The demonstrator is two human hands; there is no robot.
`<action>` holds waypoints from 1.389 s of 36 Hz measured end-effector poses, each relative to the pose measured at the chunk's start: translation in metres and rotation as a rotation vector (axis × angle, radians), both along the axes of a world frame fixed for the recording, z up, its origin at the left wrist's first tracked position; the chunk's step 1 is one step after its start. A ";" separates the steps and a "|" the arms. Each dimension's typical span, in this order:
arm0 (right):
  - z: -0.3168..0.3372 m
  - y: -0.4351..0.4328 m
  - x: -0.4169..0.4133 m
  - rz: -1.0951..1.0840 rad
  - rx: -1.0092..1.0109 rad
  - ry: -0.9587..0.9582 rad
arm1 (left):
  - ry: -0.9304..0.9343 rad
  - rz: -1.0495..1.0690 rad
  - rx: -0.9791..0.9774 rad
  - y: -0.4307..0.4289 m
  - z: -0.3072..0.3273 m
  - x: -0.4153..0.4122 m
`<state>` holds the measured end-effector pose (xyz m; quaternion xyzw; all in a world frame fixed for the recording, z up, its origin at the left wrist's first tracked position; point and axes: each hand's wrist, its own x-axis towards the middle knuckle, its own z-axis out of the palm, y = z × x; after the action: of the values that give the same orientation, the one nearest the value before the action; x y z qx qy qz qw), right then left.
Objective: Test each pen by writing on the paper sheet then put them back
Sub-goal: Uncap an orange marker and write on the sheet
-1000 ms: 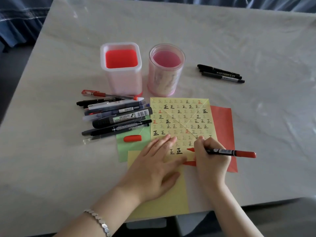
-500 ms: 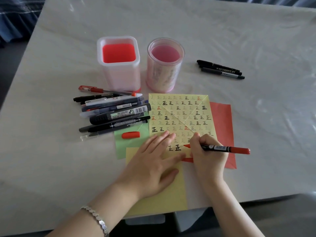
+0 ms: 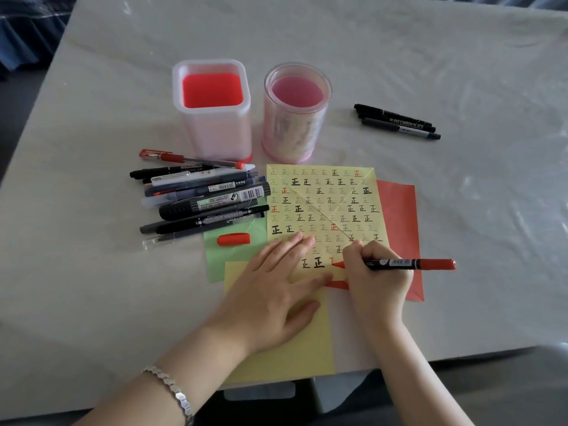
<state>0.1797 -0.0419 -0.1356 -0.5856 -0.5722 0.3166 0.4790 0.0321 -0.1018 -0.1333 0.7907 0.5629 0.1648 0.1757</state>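
My right hand (image 3: 376,276) grips a red-and-black marker (image 3: 408,264), its red tip on the yellow paper sheet (image 3: 325,207) beside a fresh red stroke. The sheet is covered with rows of small written characters. My left hand (image 3: 276,287) presses flat on the sheet's lower left, fingers spread. The marker's red cap (image 3: 233,239) lies on a green sheet (image 3: 236,250) to the left. A pile of several pens and markers (image 3: 199,201) lies left of the yellow sheet. Two pen holders stand behind: a square white one (image 3: 212,109) and a round pink one (image 3: 296,113), with no pens visible in either.
Three black pens (image 3: 398,121) lie together at the right rear of the white table (image 3: 461,210). A red sheet (image 3: 399,229) sticks out under the yellow one, and another yellow sheet (image 3: 285,352) reaches the table's near edge.
The marker tip has shifted slightly and a short red stroke has appeared beside the two bold black characters. My left hand stays pressed on the sheet.
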 end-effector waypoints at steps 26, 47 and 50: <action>0.004 0.000 -0.002 0.011 -0.035 0.030 | 0.003 -0.001 0.018 0.000 -0.002 0.000; 0.010 0.001 -0.002 -0.136 -0.060 0.096 | 0.013 -0.014 0.058 -0.001 -0.004 0.000; 0.018 0.001 -0.002 -0.145 -0.103 0.187 | -0.033 -0.019 0.045 -0.001 -0.004 -0.001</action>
<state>0.1774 -0.0405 -0.1181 -0.6172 -0.4641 0.3634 0.5212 0.0309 -0.1029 -0.1377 0.7968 0.5486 0.1890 0.1687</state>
